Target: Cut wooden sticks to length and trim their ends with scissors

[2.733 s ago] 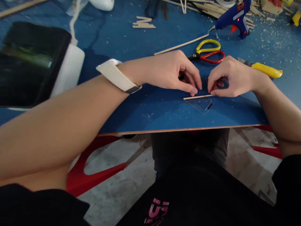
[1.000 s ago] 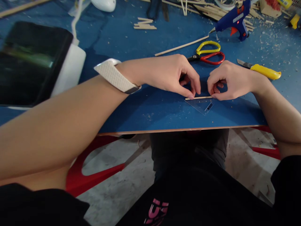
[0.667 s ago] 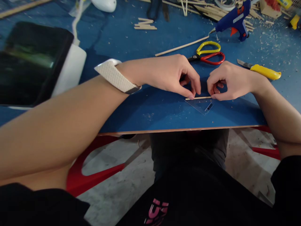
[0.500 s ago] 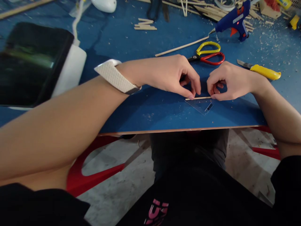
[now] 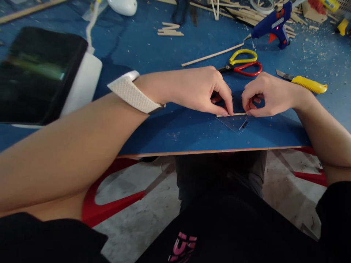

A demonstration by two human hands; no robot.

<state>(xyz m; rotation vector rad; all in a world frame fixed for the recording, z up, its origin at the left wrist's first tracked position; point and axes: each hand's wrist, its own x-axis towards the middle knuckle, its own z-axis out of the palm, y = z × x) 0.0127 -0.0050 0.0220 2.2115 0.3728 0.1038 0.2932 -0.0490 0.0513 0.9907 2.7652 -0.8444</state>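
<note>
A thin wooden stick [image 5: 238, 114] lies along the upper edge of a clear triangular set square [image 5: 234, 125] near the front of the blue table. My left hand [image 5: 212, 91] pinches the stick toward its left end, thumb and index finger closed on it. At the stick's right end, my right hand [image 5: 261, 95] grips it between thumb and finger, the other fingers curled. Just behind my hands lie scissors [image 5: 245, 63] with one yellow and one red handle. A yellow utility knife [image 5: 308, 84] rests behind my right wrist.
A blue glue gun [image 5: 271, 25] with a lit red light stands at the back right, its nozzle by a long stick [image 5: 212, 54]. Short sticks [image 5: 170, 30] lie farther back. A dark-screened device [image 5: 41, 75] takes up the left. The table's front edge [image 5: 208, 152] is close to me.
The index finger of my left hand has come down onto the stick beside the thumb. My right hand keeps its hold, and the stick and set square stay nearly in place.
</note>
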